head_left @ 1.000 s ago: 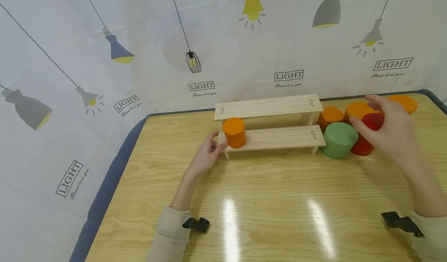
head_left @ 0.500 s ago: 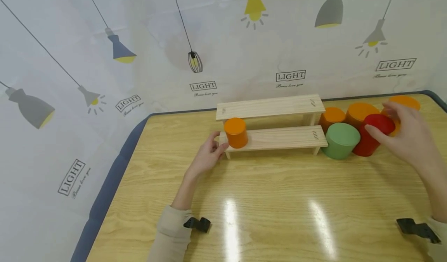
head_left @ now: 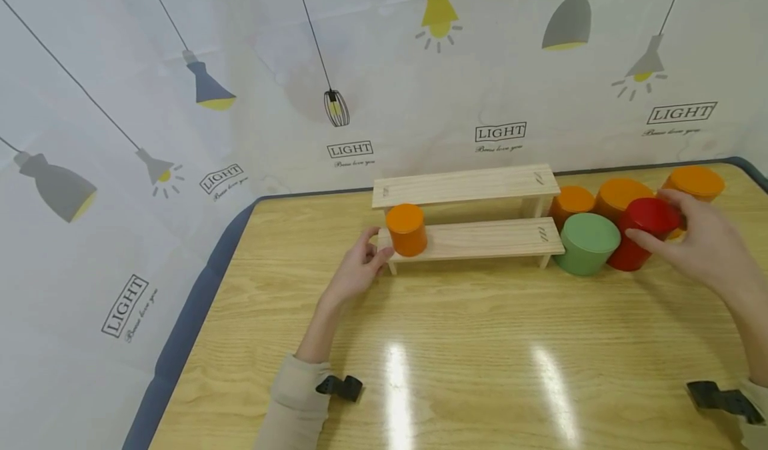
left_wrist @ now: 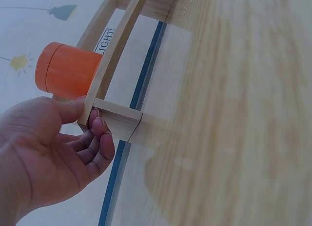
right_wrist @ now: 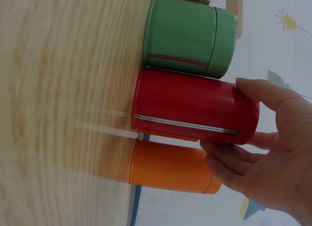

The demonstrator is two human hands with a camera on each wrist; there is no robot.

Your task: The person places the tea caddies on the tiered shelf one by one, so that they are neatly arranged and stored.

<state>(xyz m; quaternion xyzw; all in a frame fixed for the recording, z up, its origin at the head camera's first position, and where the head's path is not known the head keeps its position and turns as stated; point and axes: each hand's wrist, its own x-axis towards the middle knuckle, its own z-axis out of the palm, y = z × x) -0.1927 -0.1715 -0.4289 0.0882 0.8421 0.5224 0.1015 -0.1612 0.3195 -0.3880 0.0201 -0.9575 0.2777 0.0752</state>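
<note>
Beyond wide tabletop (head_left: 480,317), right fingers (right_wrist: 234,156) grip the red tin's (right_wrist: 190,104) top edge

A pale beige fabric sleeve (head_left: 295,400) is ending short of the bare left hand (head_left: 354,270), a black, angular band (head_left: 339,388) jutting from its cuff; a matching right sleeve (head_left: 757,435) and black right band (head_left: 723,399) are showing.

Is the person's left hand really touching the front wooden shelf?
Touching. The left wrist view shows it: the left hand has its grip on the end of the front wooden shelf, thumb on one side and curled fingers on the other.
</note>
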